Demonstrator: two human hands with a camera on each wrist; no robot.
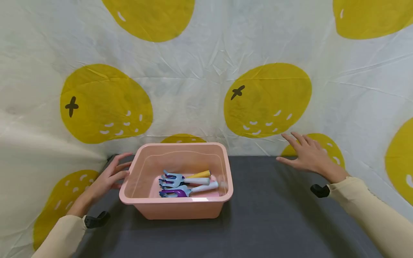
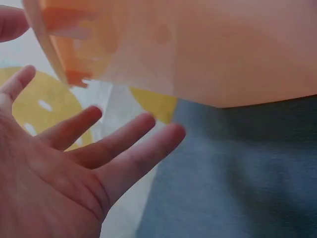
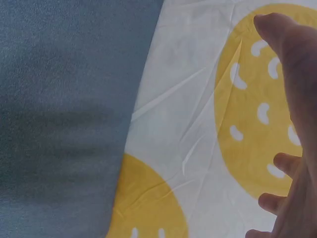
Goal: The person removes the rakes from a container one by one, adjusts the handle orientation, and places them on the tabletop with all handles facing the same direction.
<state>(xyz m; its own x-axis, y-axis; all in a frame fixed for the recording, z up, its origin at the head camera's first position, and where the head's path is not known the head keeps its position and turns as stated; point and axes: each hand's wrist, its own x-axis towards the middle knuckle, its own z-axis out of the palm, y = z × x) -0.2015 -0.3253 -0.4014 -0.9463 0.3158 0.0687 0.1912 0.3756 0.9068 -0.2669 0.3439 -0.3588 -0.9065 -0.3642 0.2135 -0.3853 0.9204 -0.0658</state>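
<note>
A pink plastic basin [image 1: 182, 210] stands on the dark table, left of centre. Inside it lie several small garden hand forks in a loose pile, among them a light blue one [image 1: 174, 180] with a pale handle, and a purple and blue one [image 1: 182, 192]. A yellow handle [image 1: 200, 174] shows behind them. My left hand [image 1: 108, 177] is at the basin's left side, fingers spread and fingertips right by the rim; the left wrist view shows its palm facing the basin wall [image 2: 208, 59]. Off to the right, my right hand [image 1: 309, 157] hovers with fingers spread, holding nothing.
The dark grey tabletop [image 1: 258, 215] extends under and to the right of the basin. Behind it hangs a white cloth [image 1: 187, 104] printed with large yellow fruit, which also runs along the left side. Each wrist wears a black band mount [image 1: 96, 219].
</note>
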